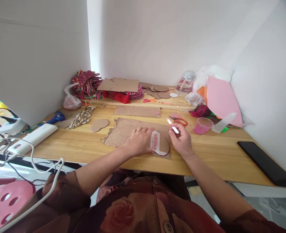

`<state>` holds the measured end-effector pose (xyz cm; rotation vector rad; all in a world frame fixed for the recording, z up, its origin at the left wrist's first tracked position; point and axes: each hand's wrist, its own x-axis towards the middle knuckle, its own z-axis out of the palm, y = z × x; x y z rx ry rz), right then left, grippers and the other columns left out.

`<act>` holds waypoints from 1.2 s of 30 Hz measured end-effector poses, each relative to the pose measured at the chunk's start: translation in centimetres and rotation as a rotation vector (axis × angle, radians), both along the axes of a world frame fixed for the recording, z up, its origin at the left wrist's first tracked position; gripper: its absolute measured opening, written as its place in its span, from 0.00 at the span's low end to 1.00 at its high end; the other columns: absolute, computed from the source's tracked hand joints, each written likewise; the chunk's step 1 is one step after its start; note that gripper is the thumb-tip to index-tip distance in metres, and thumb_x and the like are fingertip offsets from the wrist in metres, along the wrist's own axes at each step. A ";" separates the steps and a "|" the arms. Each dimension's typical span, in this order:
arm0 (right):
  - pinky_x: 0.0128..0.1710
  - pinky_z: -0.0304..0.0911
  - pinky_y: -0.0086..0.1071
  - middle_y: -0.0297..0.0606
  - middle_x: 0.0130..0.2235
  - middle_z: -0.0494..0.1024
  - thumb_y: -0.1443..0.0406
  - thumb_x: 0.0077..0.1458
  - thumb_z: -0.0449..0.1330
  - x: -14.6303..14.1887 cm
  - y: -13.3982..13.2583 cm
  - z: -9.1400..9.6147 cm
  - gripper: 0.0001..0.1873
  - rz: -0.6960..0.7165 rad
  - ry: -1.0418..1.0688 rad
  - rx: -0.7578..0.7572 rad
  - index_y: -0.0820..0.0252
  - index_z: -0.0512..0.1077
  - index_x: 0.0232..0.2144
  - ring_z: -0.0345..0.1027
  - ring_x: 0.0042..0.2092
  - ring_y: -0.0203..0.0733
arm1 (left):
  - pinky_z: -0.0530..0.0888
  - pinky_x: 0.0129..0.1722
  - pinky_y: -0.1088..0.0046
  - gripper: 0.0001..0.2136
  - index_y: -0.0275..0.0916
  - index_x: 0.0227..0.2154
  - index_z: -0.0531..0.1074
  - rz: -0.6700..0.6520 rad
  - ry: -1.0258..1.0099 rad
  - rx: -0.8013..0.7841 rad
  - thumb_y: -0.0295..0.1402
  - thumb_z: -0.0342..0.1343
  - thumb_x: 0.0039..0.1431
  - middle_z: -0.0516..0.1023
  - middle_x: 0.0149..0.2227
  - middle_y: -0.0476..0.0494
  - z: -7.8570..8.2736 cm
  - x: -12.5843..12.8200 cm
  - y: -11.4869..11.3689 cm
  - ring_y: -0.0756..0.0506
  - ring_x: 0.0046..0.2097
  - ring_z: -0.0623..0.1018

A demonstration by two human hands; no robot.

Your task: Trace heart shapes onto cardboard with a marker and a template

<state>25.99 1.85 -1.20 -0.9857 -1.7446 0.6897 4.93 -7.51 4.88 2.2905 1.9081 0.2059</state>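
Note:
My left hand [140, 141] lies flat, fingers stretched out, across a rough-edged cardboard sheet [117, 132] and the edge of a rounded cardboard cutout [164, 143]. This cutout bears a white label with red print, and a dark line shows along its lower right edge. Part of its outline is hidden under my left hand. Just right of the cutout, my right hand [181, 139] is closed round a white marker pen [173, 126], whose pinkish end points up and away from me. Faint curved outlines show on the sheet's upper left.
Orange-handled scissors [181, 121] and a pink-tinted cup [203, 125] stand beyond my right hand. A heart-shaped cardboard piece [99, 125], shells [82, 117] and a blue glue gun [55, 118] are leftward. A cardboard strip [137, 111] lies behind; a black phone [266, 163] rests right.

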 end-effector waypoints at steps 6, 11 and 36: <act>0.35 0.71 0.36 0.37 0.37 0.81 0.61 0.58 0.62 0.0 -0.4 0.5 0.14 0.022 -0.023 0.020 0.54 0.75 0.47 0.75 0.32 0.41 | 0.66 0.62 0.44 0.47 0.38 0.71 0.54 -0.005 0.071 -0.084 0.44 0.70 0.53 0.72 0.64 0.25 0.7 1.2 1.0 0.26 0.64 0.72; 0.35 0.70 0.36 0.36 0.37 0.80 0.61 0.59 0.61 0.0 -0.5 0.6 0.13 0.020 -0.023 0.033 0.54 0.74 0.47 0.75 0.32 0.41 | 0.66 0.62 0.44 0.49 0.35 0.72 0.52 0.008 0.089 -0.084 0.42 0.70 0.53 0.72 0.64 0.21 0.5 1.4 0.9 0.26 0.63 0.73; 0.31 0.71 0.33 0.37 0.38 0.78 0.58 0.64 0.60 0.4 -1.0 0.6 0.12 0.019 0.140 0.014 0.55 0.73 0.48 0.73 0.31 0.39 | 0.73 0.35 0.73 0.13 0.39 0.33 0.75 0.439 -1.066 0.257 0.42 0.65 0.50 0.79 0.32 0.48 2.9 -6.4 3.1 0.48 0.33 0.76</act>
